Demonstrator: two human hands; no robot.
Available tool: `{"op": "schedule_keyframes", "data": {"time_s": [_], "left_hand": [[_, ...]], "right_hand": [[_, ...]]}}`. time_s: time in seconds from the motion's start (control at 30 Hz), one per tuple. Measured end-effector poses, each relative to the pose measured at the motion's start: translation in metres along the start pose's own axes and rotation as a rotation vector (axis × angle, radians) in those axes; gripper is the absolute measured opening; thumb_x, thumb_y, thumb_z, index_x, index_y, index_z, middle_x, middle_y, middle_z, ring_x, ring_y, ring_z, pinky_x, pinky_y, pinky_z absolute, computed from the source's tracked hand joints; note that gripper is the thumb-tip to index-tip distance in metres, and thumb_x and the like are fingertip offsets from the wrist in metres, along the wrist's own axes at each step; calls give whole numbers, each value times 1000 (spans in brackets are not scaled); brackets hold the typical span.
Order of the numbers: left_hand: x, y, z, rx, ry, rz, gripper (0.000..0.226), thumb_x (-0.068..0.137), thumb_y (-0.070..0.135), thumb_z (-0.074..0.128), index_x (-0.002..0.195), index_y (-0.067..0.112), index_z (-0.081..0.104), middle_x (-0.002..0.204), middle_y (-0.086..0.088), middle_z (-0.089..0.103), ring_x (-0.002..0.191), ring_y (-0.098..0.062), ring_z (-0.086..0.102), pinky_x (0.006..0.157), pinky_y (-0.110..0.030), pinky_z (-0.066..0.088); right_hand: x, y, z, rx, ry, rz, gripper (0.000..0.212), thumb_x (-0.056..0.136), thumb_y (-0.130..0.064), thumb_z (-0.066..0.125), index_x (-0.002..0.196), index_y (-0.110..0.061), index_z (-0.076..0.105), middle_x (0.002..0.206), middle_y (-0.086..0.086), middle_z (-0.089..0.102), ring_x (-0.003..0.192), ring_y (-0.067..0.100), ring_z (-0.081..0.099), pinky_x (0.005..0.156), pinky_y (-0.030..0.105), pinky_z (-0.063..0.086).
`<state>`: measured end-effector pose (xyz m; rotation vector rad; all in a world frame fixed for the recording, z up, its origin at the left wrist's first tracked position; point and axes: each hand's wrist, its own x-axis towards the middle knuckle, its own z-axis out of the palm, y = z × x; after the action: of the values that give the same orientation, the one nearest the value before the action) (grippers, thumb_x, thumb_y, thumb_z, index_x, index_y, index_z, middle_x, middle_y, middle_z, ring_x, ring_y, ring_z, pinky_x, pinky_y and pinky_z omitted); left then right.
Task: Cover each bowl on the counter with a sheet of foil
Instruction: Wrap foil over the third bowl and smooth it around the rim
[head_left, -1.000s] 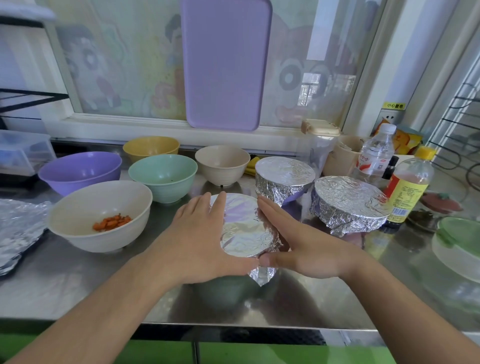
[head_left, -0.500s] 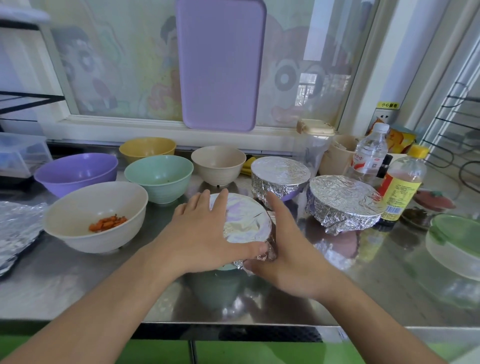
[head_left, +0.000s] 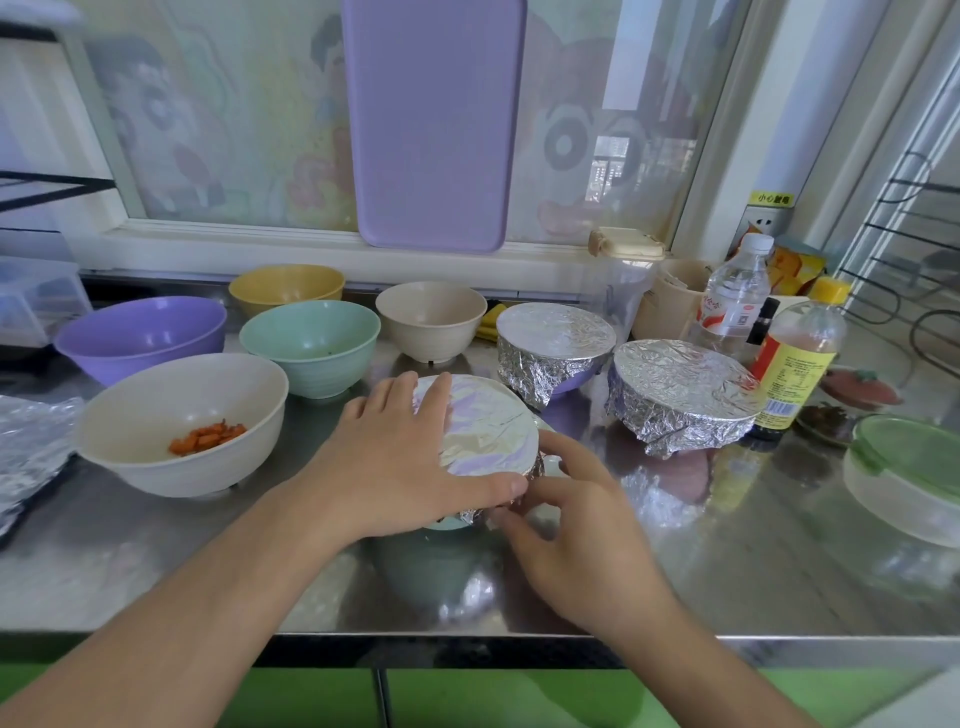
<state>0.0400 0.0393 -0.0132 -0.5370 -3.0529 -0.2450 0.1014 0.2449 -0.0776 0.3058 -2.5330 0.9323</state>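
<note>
Your left hand (head_left: 400, 457) lies flat on the foil sheet (head_left: 488, 431) stretched over the nearest bowl (head_left: 441, 524), fingers straight and spread, thumb along the near rim. Only a pale green strip of this bowl shows under the foil, at the near edge of the steel counter (head_left: 779, 571). Your right hand (head_left: 576, 525) sits against the bowl's right side, fingers curled and pinching the crumpled foil edge below the rim.

Behind and to the right stand 2 bowls already wrapped: a foil-covered purple bowl (head_left: 553, 348) and, beside it, a wider foil-covered bowl (head_left: 680, 395).

5 bowls stand uncovered to the left and rear: a large cream bowl (head_left: 156, 452) holding orange diced pieces (head_left: 208, 439), a purple bowl (head_left: 140, 332), a mint bowl (head_left: 311, 343), a yellow bowl (head_left: 285, 283) and a beige bowl (head_left: 431, 317). Loose foil (head_left: 31, 441) lies at the far left edge of the counter.

At the right rear stand a clear water bottle (head_left: 735, 301) and a yellow-capped sauce bottle (head_left: 797, 358), just beside the wider wrapped bowl. A green-lidded container (head_left: 909, 462) sits at the far right. A lilac cutting board (head_left: 434, 119) leans upright against the window (head_left: 234, 114).
</note>
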Motion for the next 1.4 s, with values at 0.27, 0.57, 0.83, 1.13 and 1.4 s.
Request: {"op": "schedule_keyframes", "data": {"time_s": [0.27, 0.57, 0.83, 1.13, 1.4], "left_hand": [[-1, 0, -1, 12, -13, 2, 141, 52, 114, 19, 165, 31, 1, 172, -1, 9, 159, -23, 8, 127, -47, 17], [-2, 1, -2, 26, -26, 7, 139, 56, 112, 20, 165, 29, -2, 173, -4, 5, 160, -23, 4, 127, -46, 14], [-2, 2, -3, 41, -43, 2, 138, 57, 111, 20, 165, 29, -2, 173, -4, 4, 160, -22, 3, 127, -46, 13], [-3, 2, -4, 31, -38, 5, 136, 58, 111, 22, 164, 29, -1, 171, -3, 7, 159, -22, 6, 126, -46, 15], [-2, 2, -2, 27, -37, 0, 139, 56, 113, 18, 165, 30, 0, 171, -3, 7, 160, -21, 3, 126, -46, 14]], "right_hand": [[-10, -8, 2, -103, 81, 78, 11, 85, -26, 75, 75, -25, 72, 119, -6, 56, 119, 15, 57, 96, 31, 51], [-13, -35, -5, -160, 100, 223, 39, 78, -70, 59, 78, -31, 59, 71, -18, 69, 68, 11, 68, 67, 38, 56], [-12, -32, 0, 153, 107, 259, 14, 85, -30, 81, 76, -28, 71, 69, -21, 72, 67, 5, 70, 71, 31, 57], [-15, -32, 9, 12, 133, 101, 23, 86, -34, 66, 75, -27, 47, 65, -8, 59, 60, 16, 58, 59, 41, 51], [-14, -29, 8, 54, 143, 104, 28, 85, -26, 66, 68, -21, 44, 60, -3, 51, 56, 22, 49, 56, 41, 47]]}}
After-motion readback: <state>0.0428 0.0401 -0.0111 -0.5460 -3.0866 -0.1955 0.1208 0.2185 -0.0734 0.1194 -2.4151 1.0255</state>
